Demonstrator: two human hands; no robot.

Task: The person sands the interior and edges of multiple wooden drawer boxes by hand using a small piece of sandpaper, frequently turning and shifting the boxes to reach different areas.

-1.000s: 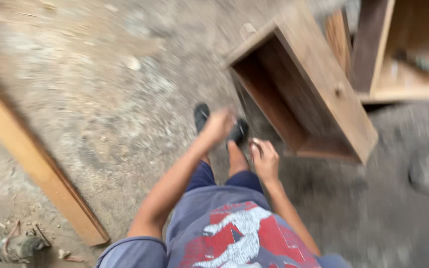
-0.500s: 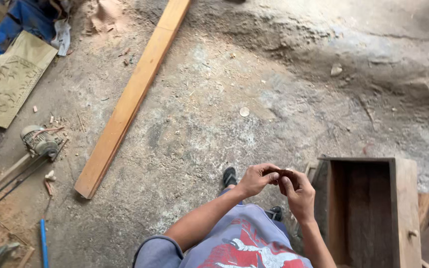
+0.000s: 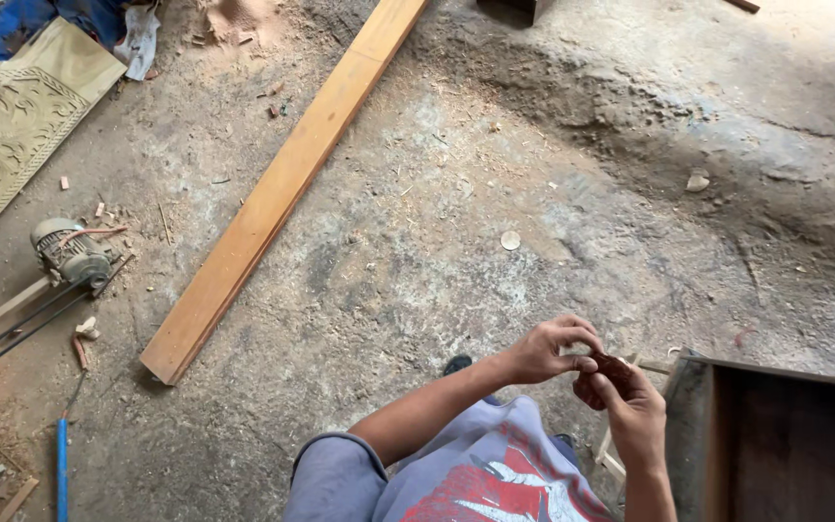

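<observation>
Since half a second ago: view closer, hands unchanged, so work stays at the fingers. Left hand and right hand both pinch a small dark reddish-brown piece, held above the floor just left of the wooden box. Piece looks rough; details too small to tell. Plank lies well apart.

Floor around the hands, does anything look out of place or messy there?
Yes. A long plank lies slanted across the dusty floor, with wood chips scattered nearby. A small motor sits on the ground at the left. Both hands hold a small dark piece.
</observation>
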